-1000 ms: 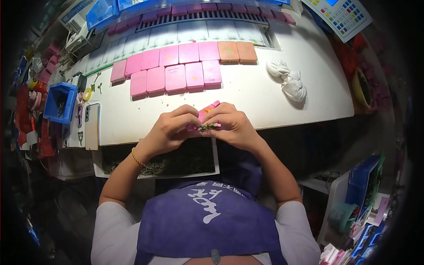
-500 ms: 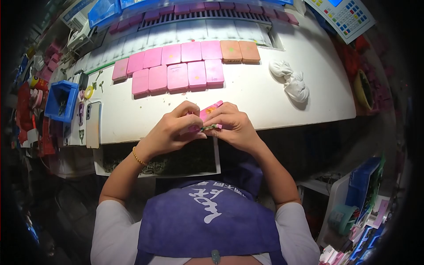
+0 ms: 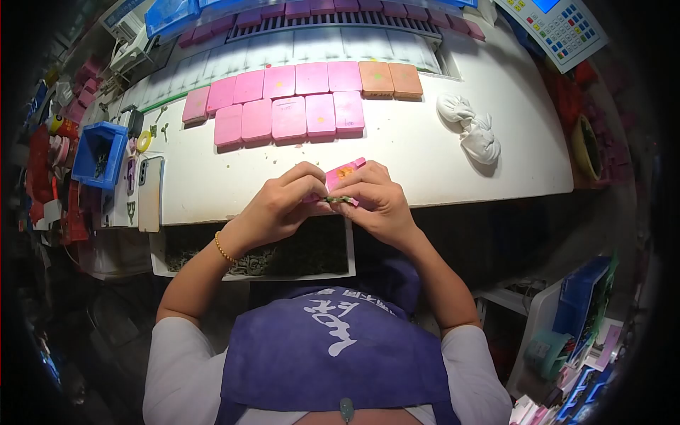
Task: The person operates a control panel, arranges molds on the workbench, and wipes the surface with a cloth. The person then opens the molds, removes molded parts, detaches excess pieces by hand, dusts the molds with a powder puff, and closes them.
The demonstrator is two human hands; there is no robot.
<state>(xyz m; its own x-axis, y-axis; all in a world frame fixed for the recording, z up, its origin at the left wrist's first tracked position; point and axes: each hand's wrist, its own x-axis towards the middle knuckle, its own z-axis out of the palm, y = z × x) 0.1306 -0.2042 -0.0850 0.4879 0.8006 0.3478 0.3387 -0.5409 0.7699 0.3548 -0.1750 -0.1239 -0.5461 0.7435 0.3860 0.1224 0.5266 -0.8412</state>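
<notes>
Both hands meet at the front edge of the white table (image 3: 397,180). Between their fingertips is a small pink piece with green parts (image 3: 340,200), too small to make out fully. My left hand (image 3: 280,202) pinches its left side. My right hand (image 3: 379,202) has its fingers closed on the right side. A pink block with an orange patch (image 3: 346,170) shows just behind the fingers, partly hidden by my right hand. Farther back, pink blocks (image 3: 289,118) lie in two rows, with two orange blocks (image 3: 391,79) at the right end.
A white cloth bundle (image 3: 473,131) lies on the right, below a keypad device (image 3: 559,32). On the left are a phone (image 3: 151,195), a yellow tape roll (image 3: 144,140) and a blue bin (image 3: 99,156). An open drawer of dark material (image 3: 297,255) sits under the table edge.
The fingers of my left hand have shifted slightly at the small piece, and more of the pink block behind shows. The whole view has moved a little.
</notes>
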